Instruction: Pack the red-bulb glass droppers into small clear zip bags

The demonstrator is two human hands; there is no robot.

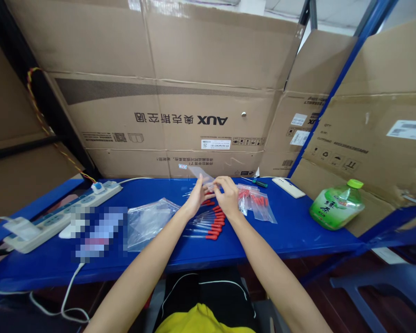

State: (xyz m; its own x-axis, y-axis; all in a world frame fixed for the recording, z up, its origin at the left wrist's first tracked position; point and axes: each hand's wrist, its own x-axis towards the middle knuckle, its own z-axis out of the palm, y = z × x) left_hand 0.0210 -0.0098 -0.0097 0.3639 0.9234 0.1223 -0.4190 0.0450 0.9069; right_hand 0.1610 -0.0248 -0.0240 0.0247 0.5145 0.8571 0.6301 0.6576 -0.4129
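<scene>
My left hand [197, 196] and my right hand [227, 196] meet above the blue table [298, 231], both pinching a small clear plastic bag [203, 176] that sticks up between them. Under the hands lies a row of several thin clear droppers with red caps [211, 224]. Filled clear bags of red-capped droppers [256, 201] lie just right of my right hand. A heap of clear plastic bags [149, 222] lies to the left of my left hand.
A white power strip [60, 212] with cables sits at the left. A green bottle [336, 206] lies on its side at the right, a white phone [288, 187] and a small green-handled screwdriver [258, 182] at the back. Cardboard boxes [180, 120] wall the rear.
</scene>
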